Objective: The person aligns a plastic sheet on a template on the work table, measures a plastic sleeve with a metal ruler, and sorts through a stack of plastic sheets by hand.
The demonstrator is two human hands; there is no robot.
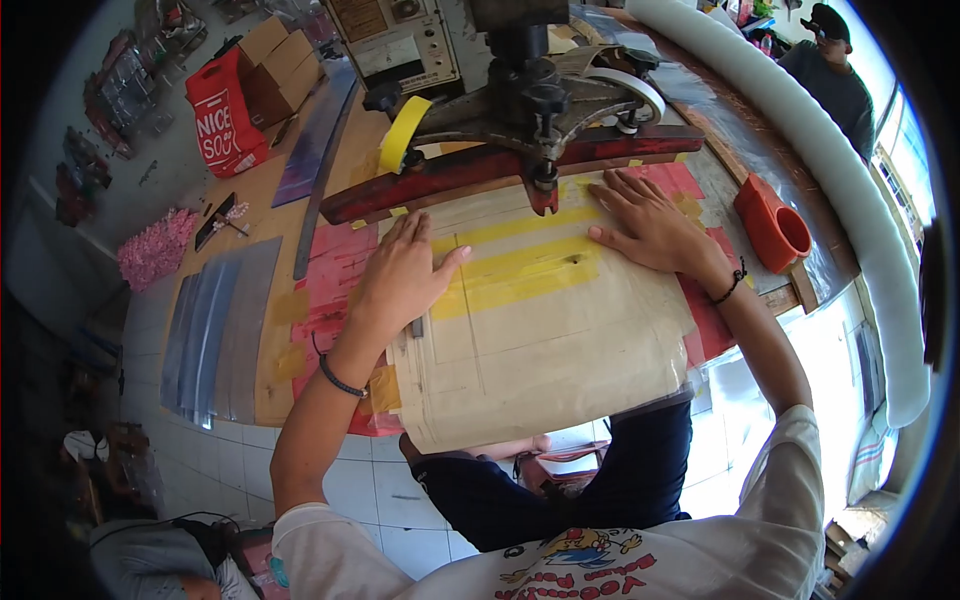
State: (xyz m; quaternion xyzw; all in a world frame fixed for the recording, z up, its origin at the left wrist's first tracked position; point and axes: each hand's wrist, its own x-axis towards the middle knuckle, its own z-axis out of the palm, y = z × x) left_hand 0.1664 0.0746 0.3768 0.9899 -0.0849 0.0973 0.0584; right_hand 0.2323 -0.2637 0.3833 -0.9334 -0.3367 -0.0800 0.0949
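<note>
A cream sheet (560,350) with drawn lines and yellow tape strips (520,270) lies on the worktable, its near edge hanging toward my lap. My left hand (405,265) rests on its left side, fingers stretched forward and thumb apart. On the far right part of the sheet lies my right hand (650,225), palm down with fingers spread. Just beyond my fingertips is the long red bar (440,185) of a press machine (520,100). Red sheeting (335,270) shows under the cream sheet at both sides.
Clear plastic sheets (220,330) lie at the left, near pink material (158,245). A red bag (222,115) and cardboard box (275,75) stand behind them. An orange tape dispenser (772,225) sits at the right, inside a long white roll (800,120). Another person (835,80) is at the far right.
</note>
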